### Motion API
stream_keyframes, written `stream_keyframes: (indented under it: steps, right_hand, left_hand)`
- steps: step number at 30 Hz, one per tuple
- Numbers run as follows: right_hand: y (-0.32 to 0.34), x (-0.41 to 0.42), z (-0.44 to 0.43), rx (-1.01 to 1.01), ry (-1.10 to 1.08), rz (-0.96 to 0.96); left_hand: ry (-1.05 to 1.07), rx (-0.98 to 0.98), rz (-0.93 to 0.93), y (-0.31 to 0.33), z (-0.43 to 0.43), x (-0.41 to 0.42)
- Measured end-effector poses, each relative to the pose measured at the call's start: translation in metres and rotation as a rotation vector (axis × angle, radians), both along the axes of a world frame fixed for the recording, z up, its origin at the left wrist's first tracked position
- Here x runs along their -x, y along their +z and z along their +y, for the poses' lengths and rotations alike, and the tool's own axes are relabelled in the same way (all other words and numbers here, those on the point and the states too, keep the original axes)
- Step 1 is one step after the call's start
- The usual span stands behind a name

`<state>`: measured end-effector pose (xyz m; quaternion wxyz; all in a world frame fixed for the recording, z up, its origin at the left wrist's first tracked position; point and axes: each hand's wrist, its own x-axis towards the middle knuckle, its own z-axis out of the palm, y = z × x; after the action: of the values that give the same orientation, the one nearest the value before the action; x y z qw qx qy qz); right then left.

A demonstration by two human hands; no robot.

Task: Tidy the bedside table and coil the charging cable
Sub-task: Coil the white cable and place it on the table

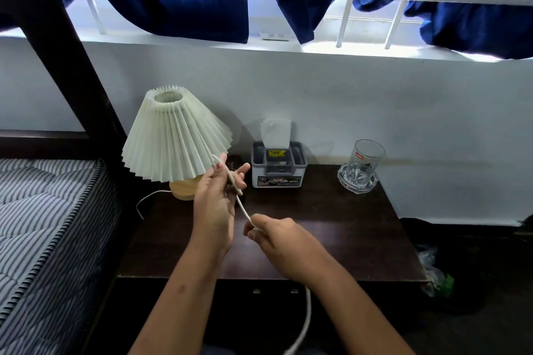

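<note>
White charging cable (pixel 244 210) is up in the air, not on the bedside table (pixel 331 228). A short run is stretched between both hands over the table's 8 o'clock quarter.

Left hand (pixel 215 207) grips the plug end among its fingers, with the tip poking toward 11 in front of the pleated lamp (pixel 173 135). Its other fingers are half spread. Looks like the anchor to wind against.

Right hand (pixel 278 239) sits at 5 o'clock from the left, fingers curled, pinching the cord just below. That pairing keeps the span straight and kink-free.

Rest of the cable drops under the right forearm and hangs off the table's front edge at 6, tail out of view. My read: coiling is only starting, no loop formed yet.

Table layout:
- Lamp at 10, its thin lamp cord (pixel 145 202) trailing off toward 9.
- Tissue box (pixel 278 170) at 12, against the wall.
- Drinking glass (pixel 367 158) at 2, standing in a glass dish (pixel 357 184).

All sit along the back edge, out of the hands' way. Striped mattress (pixel 43 225) is off at 9.
</note>
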<state>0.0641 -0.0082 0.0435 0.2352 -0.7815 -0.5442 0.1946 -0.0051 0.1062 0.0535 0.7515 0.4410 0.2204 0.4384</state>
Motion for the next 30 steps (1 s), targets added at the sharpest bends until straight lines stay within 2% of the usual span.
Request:
stream_keyframes:
  steps: [3, 7, 11, 14, 17, 21, 26, 30]
  right_hand:
    - [0.009, 0.009, 0.001, -0.082, 0.017, -0.248]
    - [0.027, -0.005, -0.010, -0.196, -0.029, -0.332]
    - [0.039, -0.015, -0.020, -0.349, -0.048, -0.410]
    - [0.039, -0.024, -0.024, -0.446, -0.085, -0.480]
    - [0.039, -0.033, -0.027, -0.552, -0.158, -0.324]
    - [0.032, -0.036, -0.023, -0.653, -0.201, -0.091]
    - [0.029, -0.040, -0.019, -0.718, -0.253, 0.441]
    - [0.030, -0.039, -0.016, -0.689, -0.243, 0.729]
  left_hand:
    - [0.059, -0.293, 0.292, -0.003, -0.005, -0.005]
    - [0.047, -0.563, 0.585, -0.006, -0.003, -0.001]
    - [-0.201, -0.567, 0.698, -0.007, -0.009, 0.000]
    - [-0.442, -0.407, 0.615, -0.004, -0.016, -0.003]
    - [-0.597, -0.255, 0.510, 0.001, -0.019, -0.003]
    - [-0.708, -0.059, 0.263, 0.006, -0.025, -0.005]
    - [-0.768, 0.016, 0.141, 0.008, -0.026, -0.004]
    - [-0.772, 0.078, 0.057, 0.009, -0.025, -0.003]
